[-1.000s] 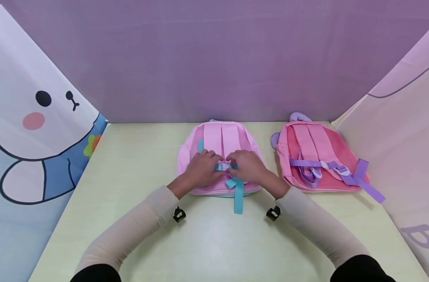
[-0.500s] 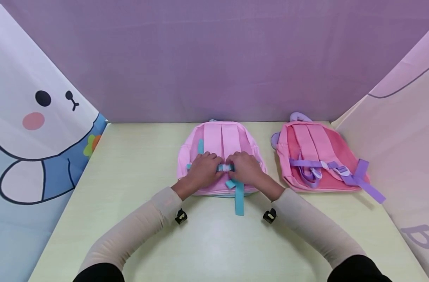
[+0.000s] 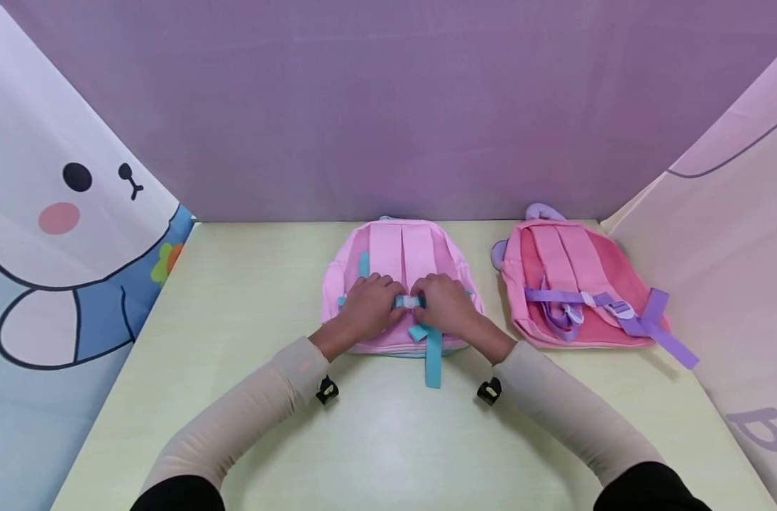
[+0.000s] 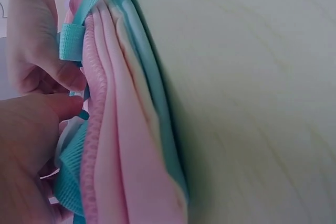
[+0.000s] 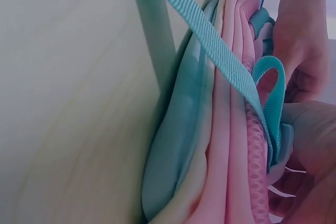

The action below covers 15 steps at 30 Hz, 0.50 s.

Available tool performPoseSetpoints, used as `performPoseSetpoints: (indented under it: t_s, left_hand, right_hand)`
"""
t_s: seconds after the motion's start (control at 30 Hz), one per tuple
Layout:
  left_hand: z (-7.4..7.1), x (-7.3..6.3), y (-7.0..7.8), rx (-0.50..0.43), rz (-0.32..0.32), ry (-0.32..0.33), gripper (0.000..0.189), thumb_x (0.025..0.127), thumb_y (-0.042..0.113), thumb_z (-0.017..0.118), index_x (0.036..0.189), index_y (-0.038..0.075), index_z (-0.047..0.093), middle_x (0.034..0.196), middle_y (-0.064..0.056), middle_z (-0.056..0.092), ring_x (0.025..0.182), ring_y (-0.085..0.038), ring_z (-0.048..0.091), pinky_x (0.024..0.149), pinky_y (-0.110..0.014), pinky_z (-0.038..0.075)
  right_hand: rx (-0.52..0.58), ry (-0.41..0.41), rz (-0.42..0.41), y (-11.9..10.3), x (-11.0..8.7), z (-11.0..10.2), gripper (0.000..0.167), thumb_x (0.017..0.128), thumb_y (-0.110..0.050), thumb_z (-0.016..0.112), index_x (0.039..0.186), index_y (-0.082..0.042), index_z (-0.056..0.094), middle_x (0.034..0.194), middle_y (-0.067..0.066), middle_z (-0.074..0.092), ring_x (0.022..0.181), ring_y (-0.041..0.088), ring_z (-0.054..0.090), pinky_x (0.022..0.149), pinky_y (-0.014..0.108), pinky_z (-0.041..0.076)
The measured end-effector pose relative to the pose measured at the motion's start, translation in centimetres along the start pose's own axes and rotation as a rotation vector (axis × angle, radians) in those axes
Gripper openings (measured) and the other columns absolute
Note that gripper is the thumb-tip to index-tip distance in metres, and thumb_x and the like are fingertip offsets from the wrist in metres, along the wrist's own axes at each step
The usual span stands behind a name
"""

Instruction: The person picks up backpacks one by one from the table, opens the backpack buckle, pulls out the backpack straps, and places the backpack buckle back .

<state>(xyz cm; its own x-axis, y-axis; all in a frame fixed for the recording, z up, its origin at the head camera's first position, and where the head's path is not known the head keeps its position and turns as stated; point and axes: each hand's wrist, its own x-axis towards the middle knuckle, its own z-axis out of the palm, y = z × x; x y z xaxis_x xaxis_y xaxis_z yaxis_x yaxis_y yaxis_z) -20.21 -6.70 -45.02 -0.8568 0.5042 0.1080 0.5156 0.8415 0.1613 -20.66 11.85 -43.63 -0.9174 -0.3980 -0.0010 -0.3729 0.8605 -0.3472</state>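
A light pink backpack (image 3: 386,241) lies back-side up on the table, its teal webbing (image 3: 433,358) hanging over the near edge. Across its middle runs a teal strap with a pale buckle (image 3: 408,302). My left hand (image 3: 367,310) pinches the strap at the buckle's left side, fingers curled. From the right, my right hand (image 3: 448,305) pinches the other side, the two thumbs close together. In the right wrist view a loop of teal webbing (image 5: 274,85) stands up beside my right hand. My fingers cover much of the buckle, so whether its halves are joined cannot be told.
To the right lies a second backpack (image 3: 522,245), darker pink, with purple straps (image 3: 637,325) buckled across it and loose ends sticking out. A purple backdrop (image 3: 388,113) stands behind the table (image 3: 260,284), with printed cloth panels at both sides.
Since a second ago, my right hand has shifted slightly left and my left hand slightly right, with fingers drawn in around the buckle. In the last half second the hands have barely moved.
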Motion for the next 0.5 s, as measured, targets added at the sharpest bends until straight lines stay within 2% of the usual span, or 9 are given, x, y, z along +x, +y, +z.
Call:
performPoseSetpoints:
  t_s: [0.17, 0.33, 0.5]
  left_hand:
    - [-0.4, 0.0, 0.0, -0.012, 0.005, 0.004, 0.037, 0.097, 0.04, 0.069, 0.126, 0.016, 0.068, 0.112, -0.002, 0.069, 0.103, -0.022, 0.058, 0.096, -0.041, 0.049]
    - [-0.9, 0.0, 0.0, -0.025, 0.015, 0.002, 0.036, 0.097, 0.038, 0.069, 0.125, 0.015, 0.069, 0.112, -0.003, 0.069, 0.102, -0.023, 0.058, 0.097, -0.043, 0.05]
    - [-1.6, 0.2, -0.1, -0.047, 0.016, 0.013, 0.034, 0.096, 0.034, 0.071, 0.124, 0.014, 0.069, 0.11, -0.004, 0.069, 0.1, -0.023, 0.058, 0.098, -0.044, 0.051]
  right_hand:
    - [0.019, -0.004, 0.003, 0.0, 0.0, -0.2, 0.033, 0.085, -0.025, 0.082, 0.113, -0.011, 0.073, 0.097, 0.005, 0.07, 0.089, 0.022, 0.059, 0.079, 0.04, 0.05]
    - [0.039, -0.01, -0.018, 0.0, 0.0, -0.6, 0.03, 0.086, -0.024, 0.08, 0.112, -0.011, 0.073, 0.092, 0.004, 0.071, 0.082, 0.02, 0.059, 0.073, 0.033, 0.049]
    - [0.049, 0.024, -0.051, 0.2, -0.1, -1.4, 0.027, 0.086, -0.021, 0.08, 0.109, -0.01, 0.074, 0.084, 0.003, 0.069, 0.076, 0.018, 0.057, 0.07, 0.03, 0.047]
